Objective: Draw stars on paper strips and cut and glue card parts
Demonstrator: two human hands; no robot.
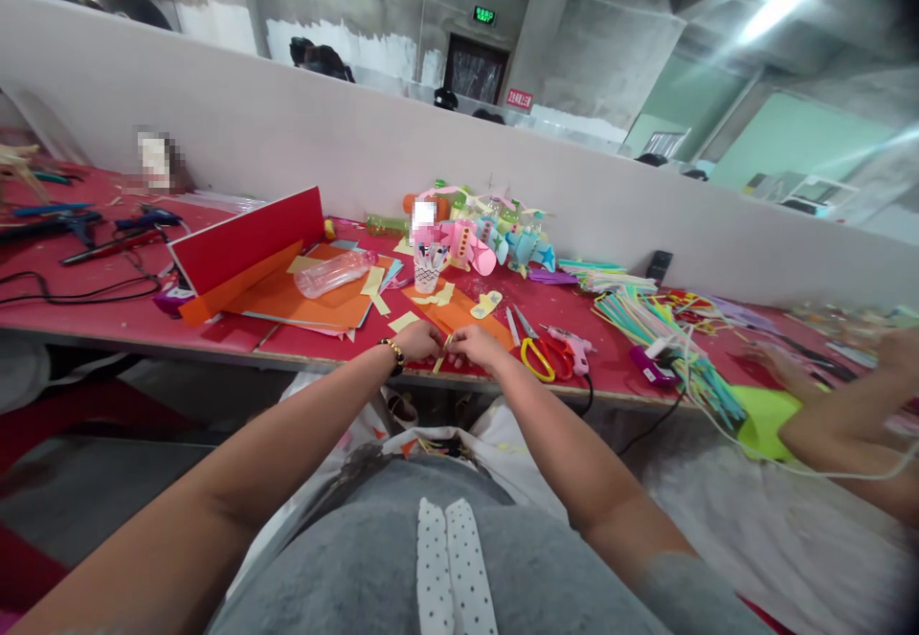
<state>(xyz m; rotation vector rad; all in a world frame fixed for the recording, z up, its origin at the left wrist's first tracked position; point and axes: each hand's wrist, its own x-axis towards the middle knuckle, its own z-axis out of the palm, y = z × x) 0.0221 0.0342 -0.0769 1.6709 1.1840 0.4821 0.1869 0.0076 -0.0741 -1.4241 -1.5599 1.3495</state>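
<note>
At the front edge of the red table, my left hand (418, 340) and my right hand (470, 346) meet, fingertips pinched on a small pale yellow paper strip (443, 352). Just beyond them lies orange paper (459, 317) with yellow paper scraps (486, 305) on it. Right of my right hand are yellow-handled scissors (537, 359), red-handled scissors (562, 355) and a pink glue gun (574, 346). A patterned cup with pens (427, 276) stands behind the orange paper. My fingers partly hide the strip.
To the left are a clear plastic bottle (334, 274) on orange sheets and an upright red board (248, 233). Bottle crafts (481, 233) stand along the white partition (359, 151). Colourful straws (646, 319) lie right, near another person's arm (854, 424).
</note>
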